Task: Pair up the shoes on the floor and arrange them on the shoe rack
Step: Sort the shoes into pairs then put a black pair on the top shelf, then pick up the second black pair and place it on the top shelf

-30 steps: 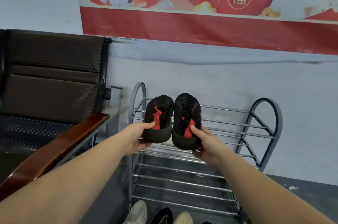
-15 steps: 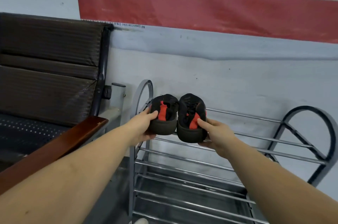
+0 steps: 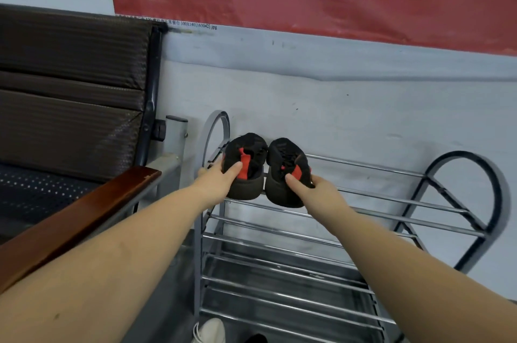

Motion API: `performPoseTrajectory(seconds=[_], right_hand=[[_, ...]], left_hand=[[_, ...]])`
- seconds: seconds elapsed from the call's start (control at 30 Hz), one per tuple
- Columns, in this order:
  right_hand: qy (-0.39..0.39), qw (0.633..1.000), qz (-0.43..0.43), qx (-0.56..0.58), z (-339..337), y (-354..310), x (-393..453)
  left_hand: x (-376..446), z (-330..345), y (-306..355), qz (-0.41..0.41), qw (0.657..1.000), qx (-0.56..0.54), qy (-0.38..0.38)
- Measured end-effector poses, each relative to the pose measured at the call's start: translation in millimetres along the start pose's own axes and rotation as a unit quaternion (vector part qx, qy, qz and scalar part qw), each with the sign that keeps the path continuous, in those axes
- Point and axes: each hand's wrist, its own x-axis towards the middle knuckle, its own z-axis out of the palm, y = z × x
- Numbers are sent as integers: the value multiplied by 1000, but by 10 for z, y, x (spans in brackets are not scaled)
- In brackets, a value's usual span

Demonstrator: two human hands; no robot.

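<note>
Two small black shoes with red heel tabs sit side by side at the left end of the top tier of the metal shoe rack (image 3: 391, 197), toes toward the wall. My left hand (image 3: 216, 183) grips the heel of the left black shoe (image 3: 250, 155), thumb on its red tab. My right hand (image 3: 313, 191) grips the heel of the right black shoe (image 3: 285, 158). Both heels hang over the rack's front rail.
A brown padded bench (image 3: 70, 96) with a wooden armrest (image 3: 84, 214) stands close on the left of the rack. The white wall carries a red banner (image 3: 307, 1). A white shoe (image 3: 209, 331) and a dark shoe (image 3: 256, 338) lie on the floor at the bottom edge.
Both hands carried the pair of black shoes forward and down onto the left end of the rack's top tier. The view moved closer and tilted down.
</note>
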Motion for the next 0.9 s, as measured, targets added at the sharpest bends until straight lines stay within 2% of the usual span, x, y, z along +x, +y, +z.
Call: performPoseTrajectory(seconds=[0.13,0.2,0.33,0.5,0.57,0.67,0.77,0.9], right_hand=[[1,993,-70,-93,-30,30,-101],[7,989,-74,-130,-15,26,-126],[5,987,-37,-158,32,12,-123],[34,946,-19,-322,92,-32,-206],[31,939,-17,-343,123,-22,-312],[25,923,-45,-382,32,1,-524],[27,882,-83,-462,-213,25,-793],[3,860,-84,-504,-539,108,-1149]], left_hand=[[-238,94,-46,86,994,56,46],[-268,119,-93,108,987,100,64],[-210,107,-86,101,987,118,49],[-269,113,-51,84,982,164,44],[-374,154,3,91,967,227,71],[-616,274,147,174,937,290,89],[-924,416,350,264,900,345,39],[-1271,607,598,310,865,395,-5]])
